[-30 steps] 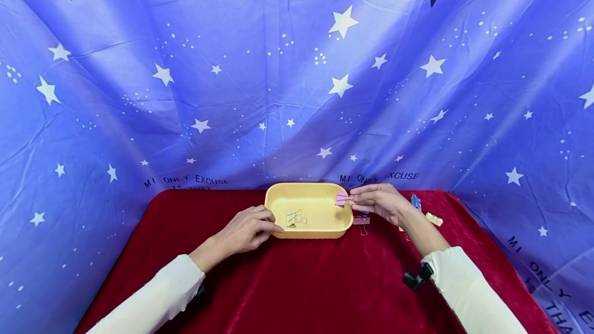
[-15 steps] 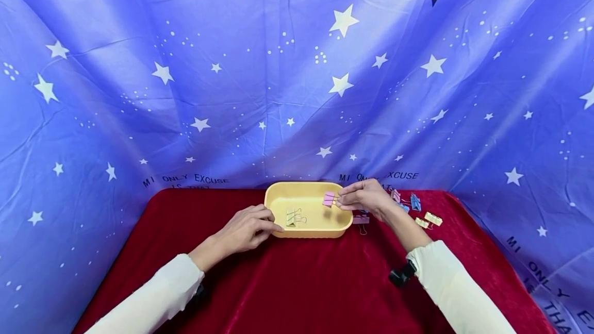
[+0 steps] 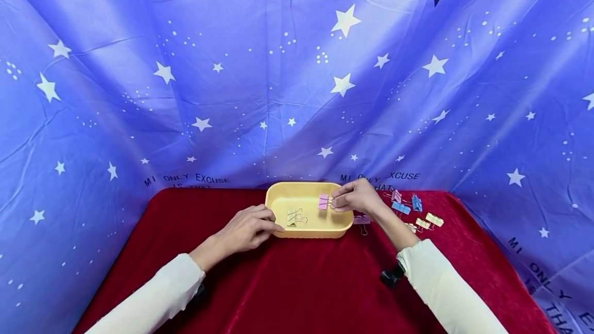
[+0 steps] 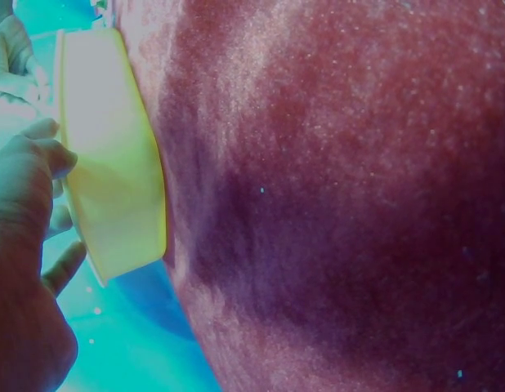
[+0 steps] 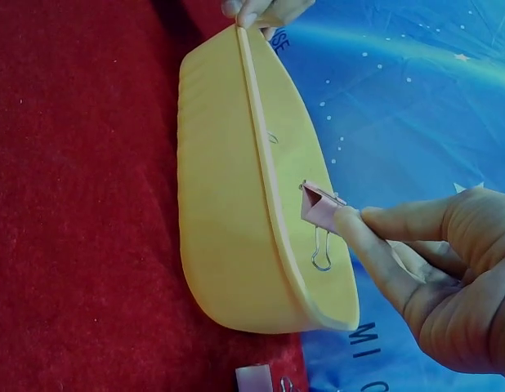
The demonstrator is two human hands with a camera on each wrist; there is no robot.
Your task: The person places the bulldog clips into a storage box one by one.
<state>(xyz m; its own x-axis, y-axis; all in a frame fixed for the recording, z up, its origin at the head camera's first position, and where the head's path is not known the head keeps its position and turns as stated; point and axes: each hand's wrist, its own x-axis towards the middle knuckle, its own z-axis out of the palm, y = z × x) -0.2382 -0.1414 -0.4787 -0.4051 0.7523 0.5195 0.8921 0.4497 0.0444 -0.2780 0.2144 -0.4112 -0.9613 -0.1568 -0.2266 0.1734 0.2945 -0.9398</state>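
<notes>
A yellow oblong tray (image 3: 311,234) sits toward the back of the red cloth. At its left end my left hand (image 3: 248,228) grips the rim, and in the left wrist view the fingers (image 4: 60,155) bend over that edge. My right hand (image 3: 359,197) reaches over the tray's right end, pinching a pink binder clip (image 3: 323,202) between thumb and fingertips. This clip hangs inside the rim line, one wire handle dangling in the right wrist view. Lower left inside the tray lies a pale green binder clip (image 3: 292,217) with its wire handles raised.
Another pink binder clip (image 3: 361,219) lies against the tray's right outer wall. Further right are loose clips: a pink one (image 3: 396,196), blue ones (image 3: 401,207) and several pale yellow ones (image 3: 434,219). A blue star-printed curtain (image 3: 260,92) rises behind the red cloth (image 3: 297,282).
My right hand has moved left, carrying the pink binder clip from the tray's right rim further in over the tray. The left hand stays at the left rim.
</notes>
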